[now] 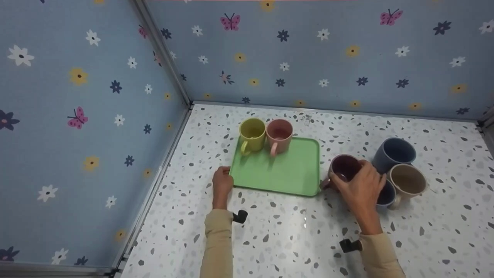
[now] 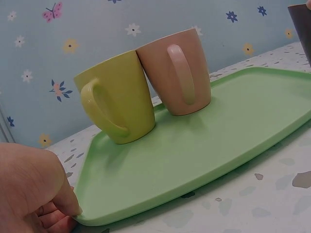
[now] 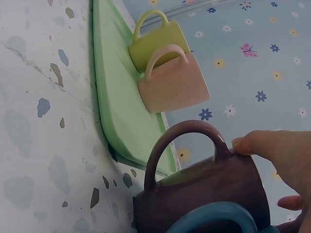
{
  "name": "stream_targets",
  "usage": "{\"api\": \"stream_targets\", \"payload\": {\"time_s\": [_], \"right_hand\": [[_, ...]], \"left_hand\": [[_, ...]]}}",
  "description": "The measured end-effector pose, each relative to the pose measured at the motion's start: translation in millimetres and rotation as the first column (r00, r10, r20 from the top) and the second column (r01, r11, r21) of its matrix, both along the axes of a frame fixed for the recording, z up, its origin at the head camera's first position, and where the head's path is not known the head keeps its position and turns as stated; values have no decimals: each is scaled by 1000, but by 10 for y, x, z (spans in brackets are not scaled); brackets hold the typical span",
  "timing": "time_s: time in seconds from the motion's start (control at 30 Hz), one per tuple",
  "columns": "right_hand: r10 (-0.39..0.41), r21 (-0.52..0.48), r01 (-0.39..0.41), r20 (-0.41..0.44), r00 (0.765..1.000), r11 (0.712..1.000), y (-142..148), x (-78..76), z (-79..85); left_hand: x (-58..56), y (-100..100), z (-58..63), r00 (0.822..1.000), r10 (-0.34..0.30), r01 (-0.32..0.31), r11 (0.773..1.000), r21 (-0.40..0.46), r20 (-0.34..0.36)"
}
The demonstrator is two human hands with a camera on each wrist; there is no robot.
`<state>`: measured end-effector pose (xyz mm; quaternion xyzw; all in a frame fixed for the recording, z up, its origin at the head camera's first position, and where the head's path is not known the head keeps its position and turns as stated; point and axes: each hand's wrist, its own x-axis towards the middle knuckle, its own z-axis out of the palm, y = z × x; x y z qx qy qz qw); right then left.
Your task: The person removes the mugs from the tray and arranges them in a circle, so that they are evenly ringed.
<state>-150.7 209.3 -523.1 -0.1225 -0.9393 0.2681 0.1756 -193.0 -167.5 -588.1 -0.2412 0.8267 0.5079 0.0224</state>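
My right hand [image 1: 361,187] grips a dark maroon mug [image 1: 344,166] by its upper rim, just right of the green tray. In the right wrist view, the thumb presses the mug's rim beside the handle, and a blue mug handle [image 3: 218,213] overlaps its side. At the tray's near left corner, my left hand [image 1: 222,183] holds the edge of the green tray [image 1: 285,173] with curled fingers; some fingertips are hidden there. A yellow mug [image 1: 252,135] and a pink mug [image 1: 279,135] stand upright side by side toward the tray's back left, handles facing me.
Right of the maroon mug, a large blue mug [image 1: 394,154], a beige mug [image 1: 408,180] and a dark blue mug [image 1: 386,195] stand close together, the last partly behind my right hand. Flower-patterned panels [image 1: 308,58] border the speckled table [image 1: 278,231] at the back and left.
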Motion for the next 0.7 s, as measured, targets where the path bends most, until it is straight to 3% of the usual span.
{"api": "stream_targets", "payload": {"time_s": [0.33, 0.7], "right_hand": [[7, 6, -7, 15, 1000, 1000, 2, 18, -2], [26, 78, -27, 21, 999, 997, -47, 22, 11]], "left_hand": [[-9, -2, -27, 1000, 8, -8, 1000, -14, -6], [-1, -2, -14, 1000, 3, -3, 1000, 22, -1]]}}
